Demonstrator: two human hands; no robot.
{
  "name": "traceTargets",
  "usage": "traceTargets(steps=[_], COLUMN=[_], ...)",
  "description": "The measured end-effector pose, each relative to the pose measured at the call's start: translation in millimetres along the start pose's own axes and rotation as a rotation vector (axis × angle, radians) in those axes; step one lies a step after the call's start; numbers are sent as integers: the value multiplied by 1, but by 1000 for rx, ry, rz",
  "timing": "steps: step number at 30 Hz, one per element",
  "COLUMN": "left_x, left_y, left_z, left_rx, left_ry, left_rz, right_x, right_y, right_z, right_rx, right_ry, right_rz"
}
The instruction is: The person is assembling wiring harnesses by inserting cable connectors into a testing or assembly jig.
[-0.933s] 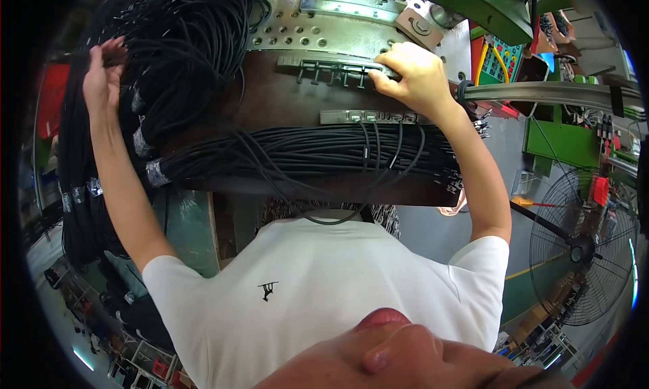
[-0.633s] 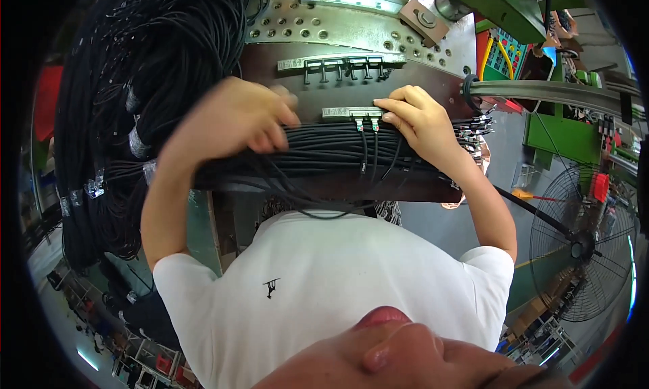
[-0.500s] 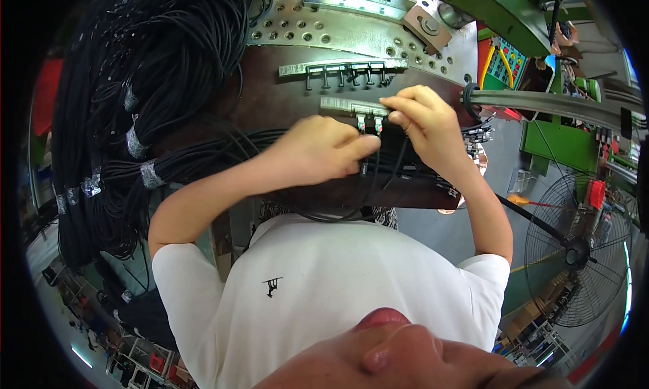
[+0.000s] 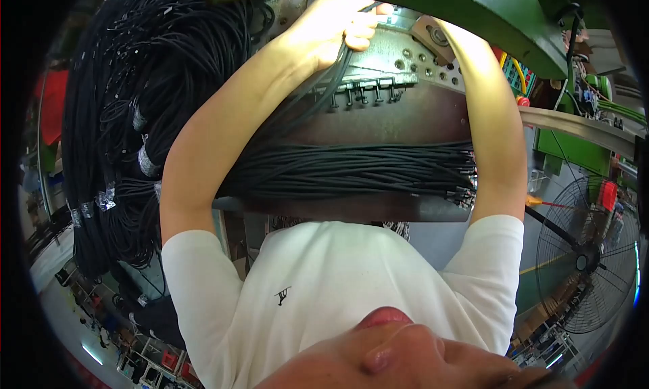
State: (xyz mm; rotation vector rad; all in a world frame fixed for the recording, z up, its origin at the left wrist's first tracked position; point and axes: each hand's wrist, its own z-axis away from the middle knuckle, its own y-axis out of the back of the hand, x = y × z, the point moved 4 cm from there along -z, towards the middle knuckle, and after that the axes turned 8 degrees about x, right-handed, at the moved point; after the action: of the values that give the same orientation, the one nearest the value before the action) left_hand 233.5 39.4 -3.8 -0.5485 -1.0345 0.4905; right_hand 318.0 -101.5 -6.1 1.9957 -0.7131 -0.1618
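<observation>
My left hand [image 4: 341, 29] is up at the far side of the bench, its fingers closed round a few black cables [image 4: 330, 88]. The cables hang back from it toward the bundle. Only my right forearm [image 4: 485, 78] shows, reaching up beside a bolted brown block [image 4: 433, 38]; the hand is hidden behind the green machine part [image 4: 466, 13], so its fingers cannot be seen. Bright light falls on both arms. Between the arms lies a metal bar fixture [image 4: 382, 80] with several black T-shaped pins along its near side.
A thick bundle of black cables [image 4: 351, 169] crosses the near bench, its metallic ends toward the right. More cables [image 4: 169, 51] are heaped at the left, tied with shiny wraps [image 4: 145, 157]. A perforated steel plate [image 4: 443, 71] lies at the back. A black fan [image 4: 585, 260] stands right.
Both hands have moved up and away from the near bench to under the green machine part. The small metal block with white connectors is no longer visible. The left hand carries cables along.
</observation>
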Motion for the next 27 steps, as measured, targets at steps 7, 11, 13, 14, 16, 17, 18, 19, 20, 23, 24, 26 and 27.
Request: traceTargets(steps=[7,11,13,14,16,17,18,19,20,23,24,26,27], left_x=[37,35,32,26,15,14,14,19,20,8,12,17,9], left_y=[39,63,69,71,73,73,73,65,62,77,76,67,79], left_z=[4,-21,-27,-27,-25,-24,-24,-19,-19,-31,-33,-26,-34], left_rx=[499,52,55,57,65,150,151,160,167,58,100,199,181], left_ry=[-807,-885,-890,-887,-884,-944,-942,-814,-689,-538,-664,-911,-993], left_rz=[-1905,-1492,-1539,-1586,-1686,-1810,-1810,-1800,-1786,-1344,-1473,-1720,-1927], right_x=[-12,-23,-22,-21,-18,-19,-19,-18,-18,-23,-23,-24,-24], right_y=[8,10,9,7,4,5,2,2,2,4,3,6,6], right_z=[-3,-1,4,5,7,7,7,6,4,-1,2,-1,-2], right_rx=[186,125,144,145,75,126,124,111,99,71,131,36,22], right_ry=[167,-64,-85,-103,-147,-57,-35,-57,-79,-78,-35,-83,-110], right_rz=[188,-100,-117,-98,-54,6,37,10,-16,-13,10,-30,-27])
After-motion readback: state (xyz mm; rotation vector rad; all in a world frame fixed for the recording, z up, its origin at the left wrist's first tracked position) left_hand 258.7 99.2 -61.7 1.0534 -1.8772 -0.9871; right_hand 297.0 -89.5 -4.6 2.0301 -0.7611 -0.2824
